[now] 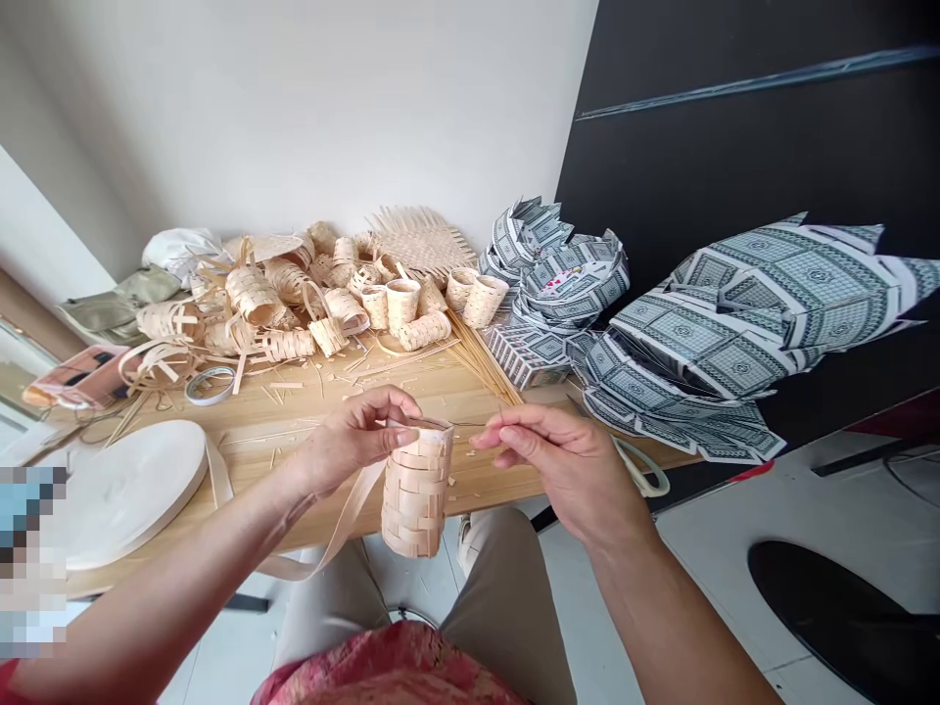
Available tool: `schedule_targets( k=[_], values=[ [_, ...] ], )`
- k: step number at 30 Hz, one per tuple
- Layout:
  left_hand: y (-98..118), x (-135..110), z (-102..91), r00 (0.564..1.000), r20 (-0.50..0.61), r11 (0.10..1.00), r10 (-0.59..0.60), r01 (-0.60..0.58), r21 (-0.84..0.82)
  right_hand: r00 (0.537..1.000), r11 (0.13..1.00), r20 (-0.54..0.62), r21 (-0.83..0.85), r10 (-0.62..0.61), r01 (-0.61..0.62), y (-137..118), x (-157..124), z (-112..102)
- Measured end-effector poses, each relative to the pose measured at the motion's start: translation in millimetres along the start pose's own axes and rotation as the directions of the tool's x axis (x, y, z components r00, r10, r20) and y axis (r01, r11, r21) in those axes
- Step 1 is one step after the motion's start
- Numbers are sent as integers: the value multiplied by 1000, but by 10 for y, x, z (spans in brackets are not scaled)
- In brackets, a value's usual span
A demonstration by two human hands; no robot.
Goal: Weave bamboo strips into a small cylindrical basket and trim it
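Left grip [352, 441] closed on the upper rim of a small woven bamboo basket [415, 494], fingers [389, 416] curled over the rim. Basket stands roughly upright, open end up, held in the air over the near edge of the table [294, 411], with its lower half projecting past that edge. Loose pale strip [345, 519] runs from the basket's side down past the left wrist. Right grip [562, 465] is just beside the rim, with thumb and forefinger pressed together at the tips. Thin dark line [470, 425] extends from the rim toward them; cannot tell whether it is pinched. Wide roll of pale strip [124, 494] lies near the left end of the table's near edge, and a heap of woven pieces [294, 304] sits near the back edge, with a flat woven mat [420, 243] behind it. Bundle of thin sticks [481, 357] lies beside the heap. Folded patterned paper [741, 323] is piled at the right end.
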State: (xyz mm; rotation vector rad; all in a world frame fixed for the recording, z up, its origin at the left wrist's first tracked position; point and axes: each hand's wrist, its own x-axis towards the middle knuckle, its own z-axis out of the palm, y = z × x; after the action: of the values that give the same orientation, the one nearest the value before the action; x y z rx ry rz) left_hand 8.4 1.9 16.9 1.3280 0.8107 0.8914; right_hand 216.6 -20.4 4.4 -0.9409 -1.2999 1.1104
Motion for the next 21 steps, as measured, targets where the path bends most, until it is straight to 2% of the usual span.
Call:
schedule_targets(
  k=[5, 7, 8, 9, 10, 12, 13, 14, 15, 16, 18, 21],
  values=[
    [-40, 15, -15, 997, 63, 997, 51, -55, 62, 996, 987, -84, 161, -12, 25, 22, 37, -92],
    [-26, 10, -13, 983, 92, 959, 159, -176, 225, 995, 983, -97, 179, -30, 48, 53, 63, -135],
    [-12, 0, -10, 965, 117, 899, 234, -261, 351, 993, 984, -105, 163, -49, 66, 67, 75, -154],
    [5, -15, -5, 935, 160, 795, 317, -354, 492, 990, 987, -116, 129, -78, 92, 74, 83, -171],
    [26, -37, 0, 890, 223, 641, 397, -443, 627, 984, 990, -130, 68, -117, 127, 72, 86, -186],
    [71, -95, 14, 767, 390, 243, 509, -563, 790, 964, 968, -134, -136, -228, 210, 24, 72, -204],
    [94, -128, 21, 706, 469, 58, 531, -583, 811, 949, 928, -102, -263, -299, 264, -23, 57, -206],
    [116, -160, 27, 654, 534, -87, 536, -586, 806, 927, 861, -37, -387, -372, 330, -83, 37, -204],
    [137, -190, 34, 615, 578, -189, 537, -580, 792, 896, 770, 55, -490, -441, 409, -152, 16, -196],
    [155, -216, 40, 592, 604, -251, 534, -572, 781, 853, 667, 165, -557, -495, 495, -224, -3, -184],
    [187, -257, 53, 576, 628, -307, 522, -560, 769, 754, 474, 373, -605, -541, 640, -359, -29, -149],
    [221, -298, 69, 566, 643, -355, 516, -541, 762, 650, 254, 571, -621, -501, 742, -483, -25, -91]
  ],
)
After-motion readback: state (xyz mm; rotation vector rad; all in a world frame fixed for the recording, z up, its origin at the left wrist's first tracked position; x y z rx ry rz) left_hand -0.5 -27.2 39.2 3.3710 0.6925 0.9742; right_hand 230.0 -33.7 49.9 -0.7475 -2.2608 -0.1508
